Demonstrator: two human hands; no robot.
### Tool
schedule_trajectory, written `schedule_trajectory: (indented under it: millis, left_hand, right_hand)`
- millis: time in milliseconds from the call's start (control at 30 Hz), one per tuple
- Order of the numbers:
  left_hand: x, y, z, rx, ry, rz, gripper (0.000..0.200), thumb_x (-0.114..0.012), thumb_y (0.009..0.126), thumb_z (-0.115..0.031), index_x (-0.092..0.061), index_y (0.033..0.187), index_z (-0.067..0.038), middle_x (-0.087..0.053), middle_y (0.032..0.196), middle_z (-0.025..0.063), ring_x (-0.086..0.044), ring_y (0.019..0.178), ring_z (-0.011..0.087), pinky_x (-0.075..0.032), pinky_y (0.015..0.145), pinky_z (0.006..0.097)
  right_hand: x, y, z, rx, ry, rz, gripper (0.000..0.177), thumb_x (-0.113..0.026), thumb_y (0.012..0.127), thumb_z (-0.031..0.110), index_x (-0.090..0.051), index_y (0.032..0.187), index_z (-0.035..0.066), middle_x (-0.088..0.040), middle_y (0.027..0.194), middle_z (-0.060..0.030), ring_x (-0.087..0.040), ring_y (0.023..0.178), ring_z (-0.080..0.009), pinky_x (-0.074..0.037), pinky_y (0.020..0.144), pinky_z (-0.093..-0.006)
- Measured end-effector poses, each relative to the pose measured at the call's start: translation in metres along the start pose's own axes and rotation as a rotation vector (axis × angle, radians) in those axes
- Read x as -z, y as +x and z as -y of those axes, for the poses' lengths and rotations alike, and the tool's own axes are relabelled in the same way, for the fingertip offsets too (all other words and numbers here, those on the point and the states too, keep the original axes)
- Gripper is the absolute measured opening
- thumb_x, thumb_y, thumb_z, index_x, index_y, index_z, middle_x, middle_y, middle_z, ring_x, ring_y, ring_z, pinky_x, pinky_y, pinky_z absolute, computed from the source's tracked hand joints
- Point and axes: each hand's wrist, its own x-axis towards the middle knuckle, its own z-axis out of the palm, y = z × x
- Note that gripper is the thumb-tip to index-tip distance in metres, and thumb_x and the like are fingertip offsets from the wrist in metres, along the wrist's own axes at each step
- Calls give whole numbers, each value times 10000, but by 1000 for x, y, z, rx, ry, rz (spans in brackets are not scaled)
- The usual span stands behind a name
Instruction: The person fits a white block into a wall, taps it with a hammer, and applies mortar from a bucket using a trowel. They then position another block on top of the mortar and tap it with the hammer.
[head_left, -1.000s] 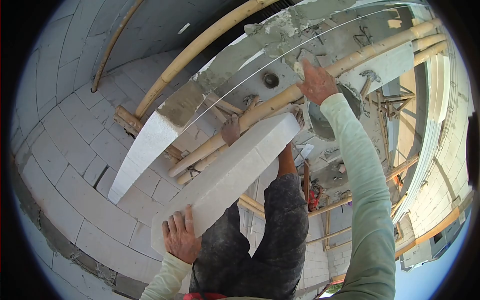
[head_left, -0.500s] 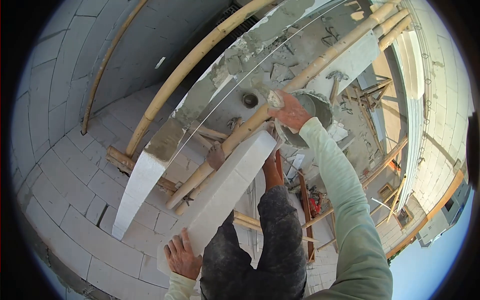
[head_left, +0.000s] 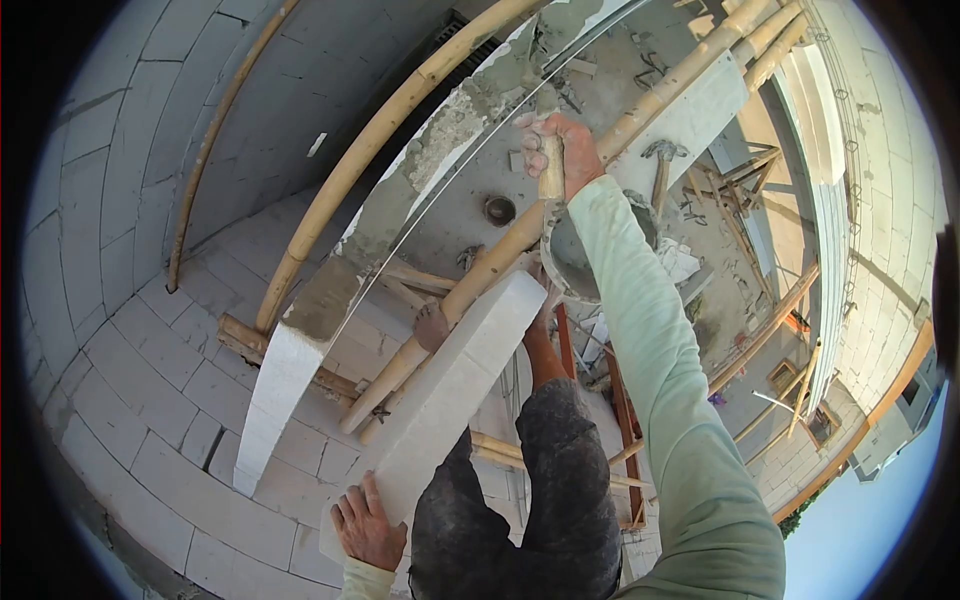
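Observation:
My right hand (head_left: 563, 152) is wrapped round the pale handle of a trowel (head_left: 552, 172), above the near side of a mortar bucket (head_left: 583, 262). The trowel's blade is mostly hidden and lies toward the wall top. My left hand (head_left: 368, 524) rests with spread fingers on the lower end of a long white block (head_left: 455, 380), which leans across in front of my legs. Grey mortar (head_left: 385, 215) covers the top of the block wall, along a taut white string.
Bamboo poles (head_left: 350, 165) run beside the wall and under my feet. A hammer (head_left: 662, 172) lies on a pale board (head_left: 700, 112) behind the bucket. A small round bowl (head_left: 499, 209) stands left of the bucket. Wooden pieces and rubble lie lower right.
My right hand has moved up and left from over the bucket toward the wall, with the trowel in it. My left hand stays on the block.

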Motion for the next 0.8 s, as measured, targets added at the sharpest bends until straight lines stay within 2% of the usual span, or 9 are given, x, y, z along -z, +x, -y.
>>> schedule_trajectory:
  millis: [67, 300, 400, 467, 500, 567, 700, 767, 800]
  left_hand:
    - [-1, -1, 0, -7, 6, -8, 940, -765, 552, -135, -352, 1384, 10, -475, 1068, 180, -484, 940, 343, -366, 872, 464]
    - [3, 1, -2, 7, -11, 9, 919, -755, 557, -116, -359, 1377, 8, -477, 1072, 182, -489, 946, 346, -371, 866, 471]
    - [0, 1, 0, -14, -6, -38, 920, -750, 553, -106, -356, 1377, 7, -476, 1067, 183, -490, 948, 348, -371, 869, 475]
    - [2, 1, -1, -1, -33, -49, 889, -719, 546, -73, -376, 1362, 10, -480, 1020, 174, -482, 910, 358, -372, 857, 478]
    - [1, 0, -2, -1, -35, -44, 889, -719, 546, -73, -376, 1362, 10, -480, 1020, 174, -482, 910, 358, -372, 857, 478]
    - [-3, 0, -1, -1, -11, -61, 889, -720, 543, -69, -380, 1361, 9, -478, 1021, 171, -480, 902, 354, -370, 845, 473]
    - [0, 1, -4, -9, -31, -62, 887, -720, 542, -66, -384, 1359, 7, -476, 1020, 168, -479, 893, 349, -368, 836, 468]
    - [-1, -1, -3, 26, -27, 0, 942, -754, 544, -100, -346, 1388, -3, -470, 1063, 184, -486, 938, 351, -364, 874, 481]
    - [-1, -2, -2, 26, -29, 1, 942, -754, 544, -100, -346, 1388, -3, -470, 1063, 184, -486, 938, 351, -364, 874, 481]
  right_hand:
    - [-8, -5, -3, 56, -24, -7, 363, -498, 783, 208, -545, 1064, -17, -473, 706, -29, -431, 503, -124, -368, 472, -287]
    - [-1, -31, 6, 5, -213, -44, 337, -501, 796, 185, -546, 1060, -20, -488, 703, -43, -446, 473, -133, -384, 455, -292]
    - [13, -42, 13, 79, -307, -130, 271, -589, 757, 133, -579, 999, 12, -517, 731, -55, -470, 472, -155, -378, 432, -315]
    - [26, -41, 13, 206, -343, -294, 252, -610, 751, 135, -587, 971, 15, -529, 731, -57, -482, 480, -166, -401, 445, -310]
    - [28, -40, 10, 202, -344, -296, 252, -610, 751, 135, -587, 971, 15, -529, 731, -57, -482, 480, -166, -401, 445, -310]
    - [31, -31, 6, 195, -579, -502, 254, -619, 748, 147, -589, 967, 22, -530, 740, -52, -492, 490, -176, -424, 456, -312]
    - [18, -16, -10, 69, -720, -477, 281, -629, 756, 178, -580, 967, -1, -554, 762, -80, -526, 524, -184, -444, 482, -324]
    - [17, -8, -23, 68, -1017, -394, 344, -631, 774, 227, -567, 986, -36, -617, 819, -170, -611, 643, -290, -496, 604, -397]
    - [22, -5, -34, 67, -1018, -394, 344, -631, 774, 227, -567, 986, -36, -617, 819, -170, -611, 643, -290, -496, 604, -397]
